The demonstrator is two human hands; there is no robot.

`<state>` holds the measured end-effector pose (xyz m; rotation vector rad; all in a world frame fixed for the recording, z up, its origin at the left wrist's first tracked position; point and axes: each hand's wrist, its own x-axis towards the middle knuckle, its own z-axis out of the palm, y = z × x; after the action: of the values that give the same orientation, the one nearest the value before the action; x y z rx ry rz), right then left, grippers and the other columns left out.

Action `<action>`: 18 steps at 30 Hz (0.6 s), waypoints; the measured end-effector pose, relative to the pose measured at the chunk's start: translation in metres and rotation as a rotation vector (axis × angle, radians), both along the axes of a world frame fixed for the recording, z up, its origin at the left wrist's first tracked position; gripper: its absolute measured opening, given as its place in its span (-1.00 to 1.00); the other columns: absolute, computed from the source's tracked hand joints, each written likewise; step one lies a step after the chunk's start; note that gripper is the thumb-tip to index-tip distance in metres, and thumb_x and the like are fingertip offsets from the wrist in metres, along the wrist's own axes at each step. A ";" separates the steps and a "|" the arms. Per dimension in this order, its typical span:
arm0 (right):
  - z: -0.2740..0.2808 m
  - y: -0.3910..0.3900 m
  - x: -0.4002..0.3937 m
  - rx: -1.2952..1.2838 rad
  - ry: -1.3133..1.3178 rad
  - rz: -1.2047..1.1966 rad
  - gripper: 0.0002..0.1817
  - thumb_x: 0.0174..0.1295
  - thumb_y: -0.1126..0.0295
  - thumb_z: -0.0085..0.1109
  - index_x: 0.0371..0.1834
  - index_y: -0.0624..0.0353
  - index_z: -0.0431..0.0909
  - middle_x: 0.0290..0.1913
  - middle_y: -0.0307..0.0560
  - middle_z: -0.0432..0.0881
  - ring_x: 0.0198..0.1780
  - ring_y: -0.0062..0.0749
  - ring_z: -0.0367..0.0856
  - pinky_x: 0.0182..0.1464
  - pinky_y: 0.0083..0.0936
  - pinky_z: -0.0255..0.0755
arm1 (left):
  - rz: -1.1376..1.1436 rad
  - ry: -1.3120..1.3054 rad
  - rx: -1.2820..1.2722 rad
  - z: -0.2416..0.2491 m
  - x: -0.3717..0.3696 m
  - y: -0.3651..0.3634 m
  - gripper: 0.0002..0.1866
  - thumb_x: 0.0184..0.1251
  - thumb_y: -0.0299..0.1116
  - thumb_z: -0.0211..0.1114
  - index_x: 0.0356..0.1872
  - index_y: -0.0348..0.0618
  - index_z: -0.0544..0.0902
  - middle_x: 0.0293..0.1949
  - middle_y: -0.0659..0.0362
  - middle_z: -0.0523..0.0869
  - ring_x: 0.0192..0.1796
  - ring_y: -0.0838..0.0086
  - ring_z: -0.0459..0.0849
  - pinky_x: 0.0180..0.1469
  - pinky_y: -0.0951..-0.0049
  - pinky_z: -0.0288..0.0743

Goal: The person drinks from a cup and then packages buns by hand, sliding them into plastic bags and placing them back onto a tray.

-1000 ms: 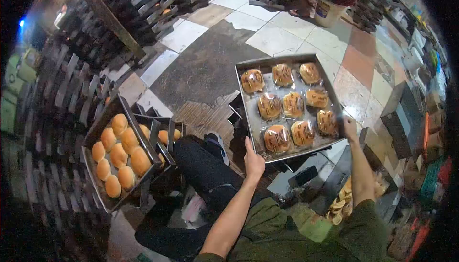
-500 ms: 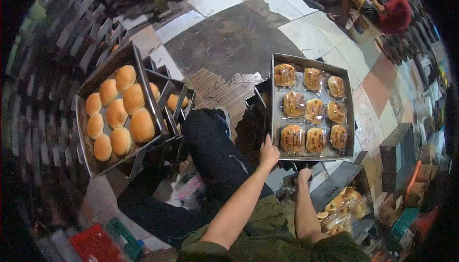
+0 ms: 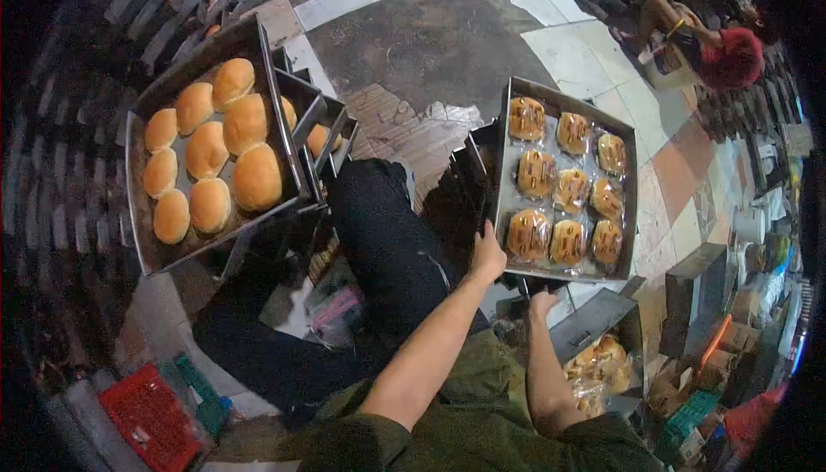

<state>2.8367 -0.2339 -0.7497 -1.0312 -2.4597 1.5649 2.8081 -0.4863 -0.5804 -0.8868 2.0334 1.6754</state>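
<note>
A dark metal tray (image 3: 631,214) holds rows of plastic-wrapped buns (image 3: 535,173) with brown toppings. My left hand (image 3: 489,253) is closed round the tray's near left corner, thumb pointing up along the side. Below the near edge, my right hand (image 3: 540,304) is closed at the tray's underside, its fingertips partly hidden. More dark trays (image 3: 471,166) show under this one at its left. Off to the left, a second metal tray (image 3: 138,205) carries several plain golden buns (image 3: 206,150) and rests tilted over stacked trays (image 3: 331,128) with more buns.
Bagged bread (image 3: 602,364) lies in a box at the lower right, beside a green crate (image 3: 688,420). A red crate (image 3: 151,420) stands at the lower left. At the upper right a person (image 3: 727,59) sits low. Stacked dark trays (image 3: 77,154) line the surroundings.
The view has shifted, so both bun trays sit higher in it. My hands stay at the wrapped-bun tray, the right one slightly further left and up.
</note>
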 end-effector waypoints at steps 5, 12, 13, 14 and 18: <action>-0.037 0.045 -0.012 -0.195 0.140 0.090 -0.58 -0.13 0.65 -0.19 -0.10 0.41 0.42 -0.20 -0.04 0.51 -0.26 -0.31 0.44 -0.17 -0.50 0.34 | -0.110 0.080 -0.054 -0.016 -0.004 -0.005 -0.28 0.09 -0.45 0.10 0.29 -0.27 -0.02 0.09 -0.41 0.28 0.16 -0.17 0.29 0.20 0.17 0.19; 0.056 0.025 -0.026 -0.913 0.134 -0.495 -0.44 0.16 -0.20 -0.14 -0.08 0.08 0.36 -0.23 -0.14 0.43 -0.25 -0.29 0.40 -0.25 -0.29 0.37 | 0.449 0.011 0.355 -0.041 -0.006 -0.022 -0.52 0.24 -0.07 0.07 -0.03 -0.31 0.40 -0.14 -0.01 0.56 -0.18 0.41 0.55 -0.16 0.33 0.40; -0.005 0.090 -0.038 -0.859 0.033 -0.302 -0.52 0.15 -0.19 -0.10 -0.16 -0.02 0.37 -0.31 -0.19 0.40 -0.32 -0.33 0.36 -0.36 -0.37 0.37 | 0.585 -0.180 0.499 -0.063 -0.008 -0.028 -0.52 0.25 -0.05 0.05 -0.02 -0.28 0.40 -0.13 0.05 0.55 -0.17 0.48 0.52 -0.18 0.35 0.40; 0.020 0.090 -0.051 -1.001 -0.055 -0.274 -0.58 0.15 -0.16 -0.07 -0.21 -0.06 0.40 -0.42 -0.23 0.44 -0.43 -0.37 0.39 -0.45 -0.40 0.38 | 0.868 -0.177 0.570 -0.019 -0.009 -0.026 -0.49 0.26 -0.04 0.02 0.08 -0.21 0.36 0.02 0.06 0.49 -0.01 0.40 0.49 -0.07 0.40 0.37; -0.025 0.115 -0.101 -0.742 -0.234 -0.164 -0.63 0.16 -0.09 -0.03 -0.26 -0.04 0.45 -0.50 -0.23 0.46 -0.49 -0.36 0.45 -0.47 -0.43 0.40 | 0.407 -0.210 0.494 0.043 -0.023 -0.022 -0.41 0.29 -0.08 0.02 0.28 -0.07 0.14 0.00 0.09 0.52 -0.06 0.36 0.50 -0.03 0.48 0.33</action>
<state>2.7355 -0.1193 -0.7748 -1.5207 -1.8308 2.4816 2.7851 -0.5080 -0.5372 -1.2778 1.2684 2.0597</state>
